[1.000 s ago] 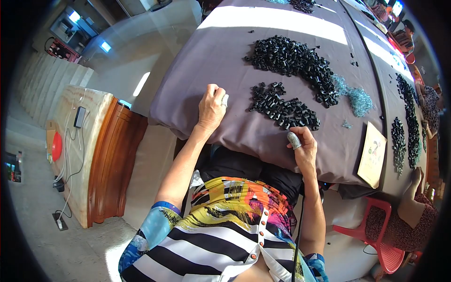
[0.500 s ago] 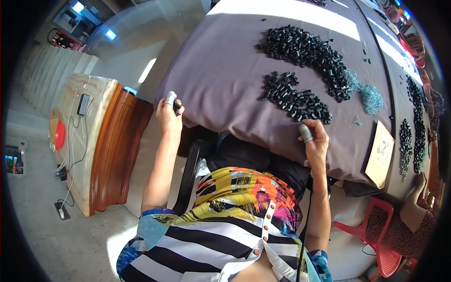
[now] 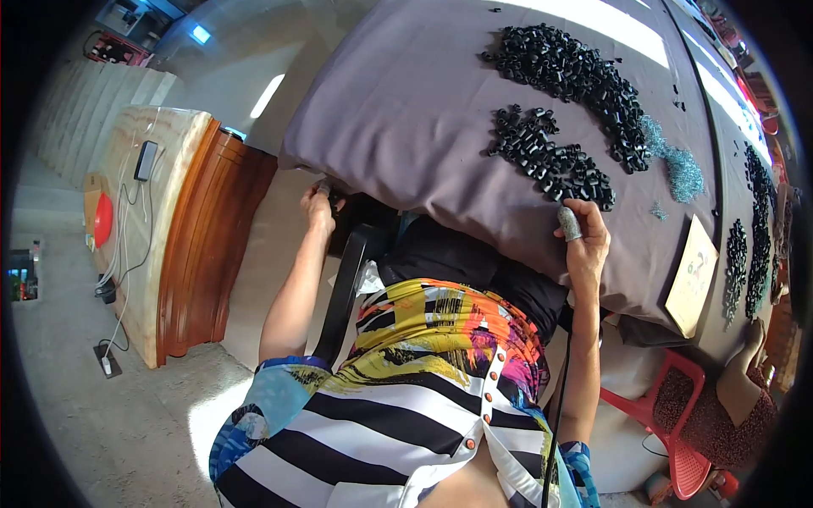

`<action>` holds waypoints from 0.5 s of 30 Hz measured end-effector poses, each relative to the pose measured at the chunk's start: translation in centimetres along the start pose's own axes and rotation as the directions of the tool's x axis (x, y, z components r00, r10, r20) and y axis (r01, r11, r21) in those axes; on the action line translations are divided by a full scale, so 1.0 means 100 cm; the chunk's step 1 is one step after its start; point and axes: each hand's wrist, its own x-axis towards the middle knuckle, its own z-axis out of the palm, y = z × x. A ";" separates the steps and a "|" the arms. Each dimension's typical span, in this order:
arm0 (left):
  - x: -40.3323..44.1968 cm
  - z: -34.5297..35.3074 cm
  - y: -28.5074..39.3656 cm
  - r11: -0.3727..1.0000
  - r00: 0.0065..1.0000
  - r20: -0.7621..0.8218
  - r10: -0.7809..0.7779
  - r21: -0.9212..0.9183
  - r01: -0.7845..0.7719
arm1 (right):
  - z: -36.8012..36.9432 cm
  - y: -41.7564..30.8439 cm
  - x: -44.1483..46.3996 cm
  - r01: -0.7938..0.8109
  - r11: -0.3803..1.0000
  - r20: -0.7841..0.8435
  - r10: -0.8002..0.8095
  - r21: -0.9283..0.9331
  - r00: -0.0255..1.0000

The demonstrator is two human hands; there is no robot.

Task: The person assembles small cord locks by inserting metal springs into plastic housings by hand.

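Note:
My left hand (image 3: 319, 210) hangs just off the left corner of the cloth-covered table (image 3: 389, 118), fingers curled, a grey cover on one digit. Something dark shows beside those fingers; whether it is held or only shadow I cannot make out. At the table's front edge is my right hand (image 3: 586, 245), closed, its thumb in a grey cover (image 3: 569, 223); anything between its fingertips is hidden. Just beyond it lies a smaller heap of short black pieces (image 3: 550, 157). A larger curved heap of black pieces (image 3: 576, 76) sits farther back, with small silvery-blue metal parts (image 3: 683, 176) at its right end.
A yellowish printed card (image 3: 692, 275) lies at right on the cloth. More black pieces (image 3: 756, 237) line the adjoining table, where another person's arm (image 3: 745, 381) rests near a red chair (image 3: 682, 423). At left stands a wooden counter (image 3: 203, 254) with cables. A black armrest (image 3: 347, 288) is beside me.
My left hand, which held a small black piece above the cloth's edge, has dropped lower beside the corner. My right hand stays by the smaller heap. The whole view has shifted slightly.

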 end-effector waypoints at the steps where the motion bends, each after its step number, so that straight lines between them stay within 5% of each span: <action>1: 0.004 0.002 -0.004 0.999 1.000 -0.008 0.001 0.044 0.000 | 0.000 0.001 0.000 0.000 1.000 0.001 0.000 0.004 1.000; 5: -0.004 0.009 -0.002 0.983 0.998 0.004 -0.064 0.175 0.062 | -0.001 0.004 0.000 -0.008 1.000 -0.001 0.008 0.019 1.000; 9: 0.039 -0.008 -0.036 0.944 0.973 0.223 0.054 0.305 -0.123 | 0.000 0.003 -0.001 -0.001 1.000 -0.001 0.001 0.020 1.000; 15: 0.043 -0.012 -0.037 0.944 0.973 0.223 0.056 0.305 -0.124 | 0.001 0.003 -0.001 -0.016 0.999 -0.005 0.016 0.033 1.000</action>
